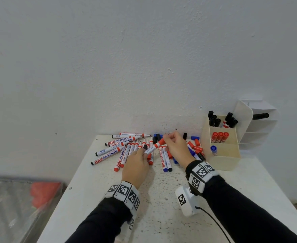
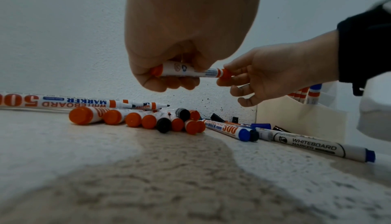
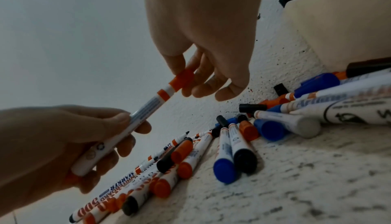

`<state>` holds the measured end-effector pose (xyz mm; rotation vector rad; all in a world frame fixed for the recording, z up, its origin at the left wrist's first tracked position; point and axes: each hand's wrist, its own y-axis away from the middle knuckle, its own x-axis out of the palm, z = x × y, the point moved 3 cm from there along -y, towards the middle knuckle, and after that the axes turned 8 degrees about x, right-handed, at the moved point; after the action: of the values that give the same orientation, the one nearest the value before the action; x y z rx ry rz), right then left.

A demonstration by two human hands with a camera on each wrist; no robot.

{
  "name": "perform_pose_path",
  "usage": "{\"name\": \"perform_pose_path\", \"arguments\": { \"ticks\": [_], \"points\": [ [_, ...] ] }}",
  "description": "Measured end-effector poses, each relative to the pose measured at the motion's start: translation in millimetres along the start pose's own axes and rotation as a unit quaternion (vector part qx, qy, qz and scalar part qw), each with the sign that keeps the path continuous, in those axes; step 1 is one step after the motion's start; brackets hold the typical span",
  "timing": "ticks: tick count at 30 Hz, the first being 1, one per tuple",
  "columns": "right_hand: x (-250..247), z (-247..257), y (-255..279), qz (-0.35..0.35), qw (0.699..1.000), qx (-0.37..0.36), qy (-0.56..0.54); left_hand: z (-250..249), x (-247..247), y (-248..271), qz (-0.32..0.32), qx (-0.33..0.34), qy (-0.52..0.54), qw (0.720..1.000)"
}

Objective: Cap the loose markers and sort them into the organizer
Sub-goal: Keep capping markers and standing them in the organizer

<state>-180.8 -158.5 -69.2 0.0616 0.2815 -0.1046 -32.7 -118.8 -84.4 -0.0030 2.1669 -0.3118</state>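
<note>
- The left hand (image 1: pixel 135 166) grips the white barrel of a red whiteboard marker (image 1: pixel 153 148), fingers curled round its lower half; the marker is held in the air above the table, tilted up toward the right.
- The right hand (image 1: pixel 176 148) pinches the red cap (image 3: pixel 183 78) seated on the marker's upper end, between thumb and forefinger — the other fingers hang loosely curled below it.
- Directly beneath the hands lies a scattered pile of loose markers (image 1: pixel 126 149) with white barrels and red, blue or black ends; several at the left of the pile lie uncapped, their tips bare.
- Loose caps (image 1: pixel 195 143) in red, blue and black lie between the pile and the organizer, near the wall.
- The cream plastic organizer (image 1: pixel 221 160) stands at the table's right rear corner, stepped in compartments: black-capped markers upright in the rear ones, three red-capped markers in the middle one, a single blue-capped marker (image 1: pixel 213 149) in the front one.
- All of it rests on a white speckled table (image 1: pixel 161 207) set against a white wall (image 1: pixel 126 67).
- Both wrists carry bands with black-and-white square tags — below them, black sleeves.
</note>
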Motion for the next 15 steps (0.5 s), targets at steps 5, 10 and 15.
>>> {"name": "perform_pose_path", "arguments": {
  "ticks": [5, 10, 15],
  "points": [
    [-6, -4, 5, -0.007, 0.997, 0.026, 0.078, -15, -2, 8, 0.015, 0.033, -0.009, 0.999],
    [-12, 5, 14, -0.003, 0.998, 0.01, 0.061, -33, -3, 11, 0.07, 0.059, -0.023, 0.996],
    [-17, 10, 17, 0.014, 0.998, -0.011, 0.065, -42, 2, 15, 0.221, -0.074, 0.305, 0.923]
  ]
}}
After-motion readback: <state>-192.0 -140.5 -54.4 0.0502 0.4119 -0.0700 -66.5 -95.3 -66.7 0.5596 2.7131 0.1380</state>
